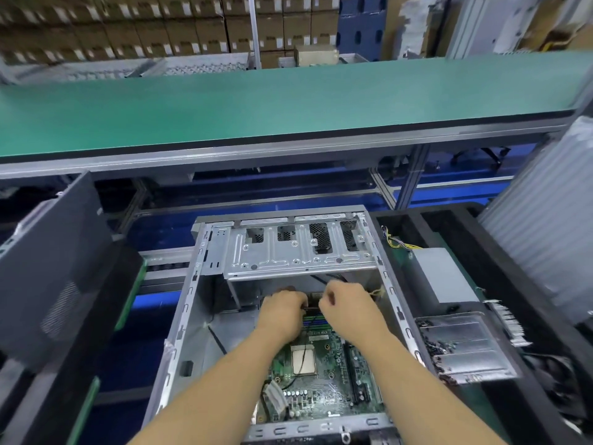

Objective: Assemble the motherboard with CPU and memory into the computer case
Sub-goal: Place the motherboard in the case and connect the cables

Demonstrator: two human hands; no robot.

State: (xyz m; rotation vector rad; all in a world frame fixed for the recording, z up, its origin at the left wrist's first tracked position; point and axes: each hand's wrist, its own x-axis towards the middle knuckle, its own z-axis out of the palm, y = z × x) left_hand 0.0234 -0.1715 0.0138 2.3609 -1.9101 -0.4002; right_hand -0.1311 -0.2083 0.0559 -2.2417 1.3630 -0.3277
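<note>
Green motherboard [317, 383] with bare CPU [303, 358] lies inside case [179, 319].

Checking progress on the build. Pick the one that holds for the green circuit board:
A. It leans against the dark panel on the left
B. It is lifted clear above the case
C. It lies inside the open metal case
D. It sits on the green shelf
C: the circuit board lies flat between the walls of the metal case.
</note>
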